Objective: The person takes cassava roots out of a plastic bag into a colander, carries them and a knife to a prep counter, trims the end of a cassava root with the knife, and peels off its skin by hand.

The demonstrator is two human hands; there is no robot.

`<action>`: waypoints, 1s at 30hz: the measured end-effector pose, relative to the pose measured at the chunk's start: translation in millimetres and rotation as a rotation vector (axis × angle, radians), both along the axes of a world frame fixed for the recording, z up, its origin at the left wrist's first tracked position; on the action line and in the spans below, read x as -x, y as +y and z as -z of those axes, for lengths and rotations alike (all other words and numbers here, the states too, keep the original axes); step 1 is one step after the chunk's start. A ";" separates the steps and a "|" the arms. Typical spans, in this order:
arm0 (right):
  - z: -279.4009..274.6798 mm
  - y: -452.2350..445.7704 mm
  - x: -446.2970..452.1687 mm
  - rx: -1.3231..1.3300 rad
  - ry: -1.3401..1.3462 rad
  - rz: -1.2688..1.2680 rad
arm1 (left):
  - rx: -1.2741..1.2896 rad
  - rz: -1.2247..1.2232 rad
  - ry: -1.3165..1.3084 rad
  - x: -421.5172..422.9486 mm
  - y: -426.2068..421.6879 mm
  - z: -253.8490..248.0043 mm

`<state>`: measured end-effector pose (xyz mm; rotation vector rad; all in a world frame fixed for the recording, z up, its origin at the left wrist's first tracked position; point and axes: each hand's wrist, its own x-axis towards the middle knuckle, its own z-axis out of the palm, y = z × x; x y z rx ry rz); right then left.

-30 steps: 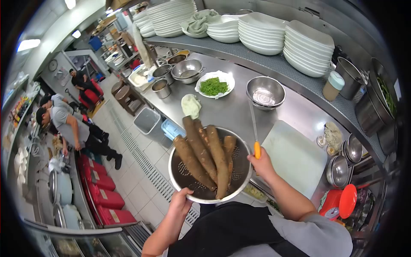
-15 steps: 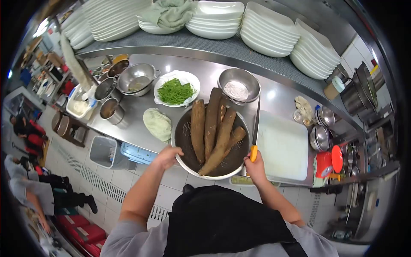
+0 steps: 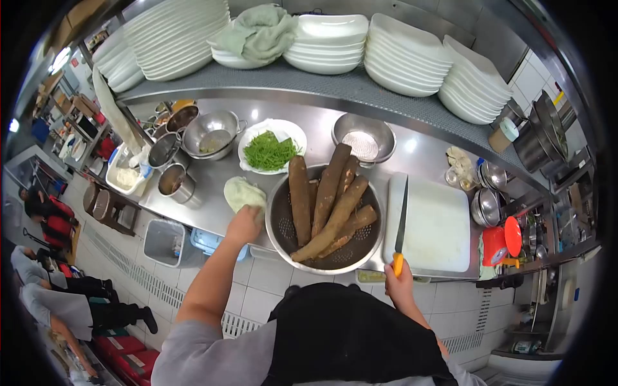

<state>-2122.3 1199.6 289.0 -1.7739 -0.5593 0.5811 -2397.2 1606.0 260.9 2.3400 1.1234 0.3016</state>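
Observation:
My right hand is closed round the orange handle of a long kitchen knife, whose blade points up and away over the left side of a white cutting board. My left hand is on the near edge of a pale green cloth, its fingers curled and partly hidden. Between my hands sits a perforated metal colander at the counter's front. Several long brown root vegetables lean in it, some reaching past the far rim.
Beyond the colander are a white plate of cut greens and a steel bowl. Steel pots and bowls stand left. Stacked white dishes fill the overhead shelf. A red scale is at right; a grey bin stands below.
My left hand has left the colander's rim and moved up to the cloth. My right hand has moved right, away from the colander, carrying the knife over the cutting board.

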 end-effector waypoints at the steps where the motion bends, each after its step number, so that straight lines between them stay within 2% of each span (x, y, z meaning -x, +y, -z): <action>1: -9.3 -5.6 0.3 0.033 0.088 0.017 | -0.173 0.070 0.115 1.3 7.9 10.2; 2: -13.9 -16.9 2.2 0.080 0.182 0.039 | -0.213 0.049 0.201 -1.8 15.1 7.8; 5: -19.4 -31.8 -8.9 0.094 0.162 -0.036 | -0.204 -0.021 0.322 -22.4 23.3 -18.5; 6: -17.0 -34.4 -14.1 0.072 0.078 -0.046 | -0.230 -0.136 0.104 -33.7 21.2 -35.7; 8: -13.5 -37.8 -29.1 0.057 0.085 -0.059 | -0.245 -0.225 -0.190 -68.7 -11.2 -91.2; 10: -19.3 -41.2 -37.5 0.029 0.197 -0.077 | -0.154 -0.111 -0.216 -116.1 -77.3 -140.5; 11: -23.1 -38.3 -41.4 0.021 0.203 -0.076 | -0.079 -0.016 -0.173 -138.4 -106.5 -148.8; 13: -29.9 -34.5 -47.1 0.051 0.325 -0.082 | -0.256 0.080 0.086 -171.9 -151.2 -139.1; 15: -43.7 -32.7 -52.3 0.099 0.331 -0.126 | -0.431 0.054 0.192 -192.0 -183.1 -108.2; 16: -47.3 -32.8 -58.2 0.155 0.330 -0.169 | -0.360 0.032 0.163 -196.1 -189.7 -103.8; 21: -26.6 -43.7 -83.7 0.076 0.279 -0.251 | -0.460 0.071 0.097 -194.2 -195.1 -103.1; 25: -32.8 -46.6 -102.8 0.117 0.186 -0.315 | -0.371 0.063 0.150 -169.9 -185.0 -124.5; 29: -25.2 -52.8 -118.7 0.106 0.023 -0.402 | -0.173 0.059 0.308 -123.7 -177.9 -119.1; 30: -23.7 -53.4 -123.5 0.104 0.022 -0.414 | -0.207 0.054 0.264 -120.4 -178.7 -111.8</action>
